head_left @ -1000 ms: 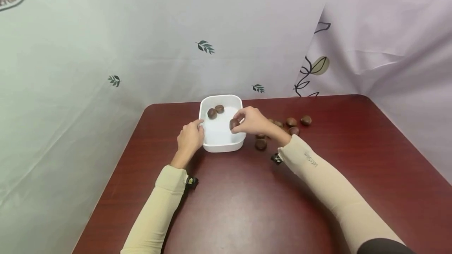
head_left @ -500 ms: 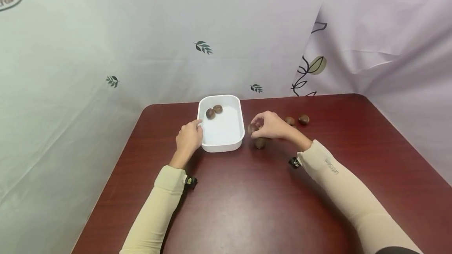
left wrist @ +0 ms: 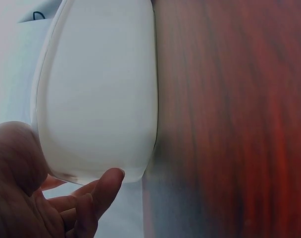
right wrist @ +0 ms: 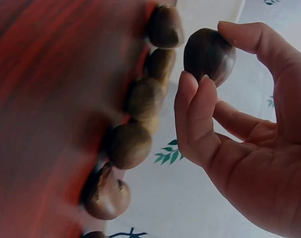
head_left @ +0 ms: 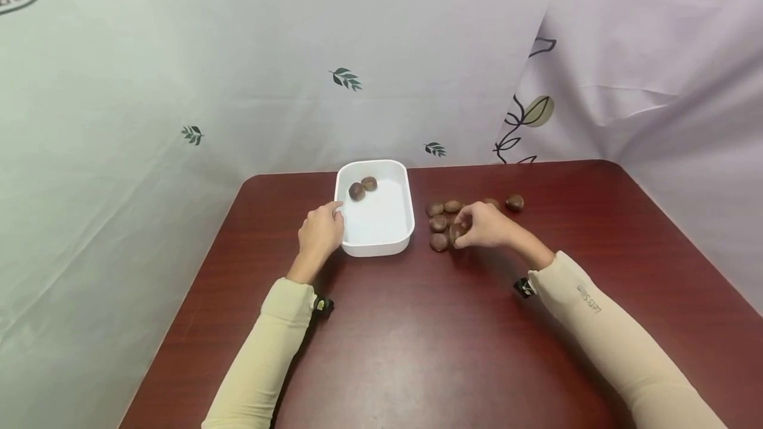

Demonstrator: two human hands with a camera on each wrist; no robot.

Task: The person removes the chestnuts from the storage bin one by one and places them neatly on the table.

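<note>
My right hand [head_left: 487, 225] pinches a brown chestnut [right wrist: 208, 55] between thumb and fingertips, held just above the table beside other chestnuts. To its left, several chestnuts [head_left: 438, 223] sit close together on the table; a few more are partly hidden behind the hand. My left hand [head_left: 320, 232] grips the left side of a white rectangular tub [head_left: 377, 250], thumb at the rim. In the left wrist view, fingers [left wrist: 108, 191] touch the tub's outer wall near a corner. Two chestnuts [head_left: 357, 191] lie touching inside the tub, toward its far left.
The dark red wooden table [head_left: 381, 343] has its far edge just behind the tub. A single chestnut [head_left: 515, 202] lies at the far right of the group. A pale cloth wall [head_left: 268, 51] with leaf prints surrounds the table.
My right hand has moved from over the tub rightward to the chestnuts on the table, carrying the pinched chestnut. My left hand and the tub have stayed in place.
</note>
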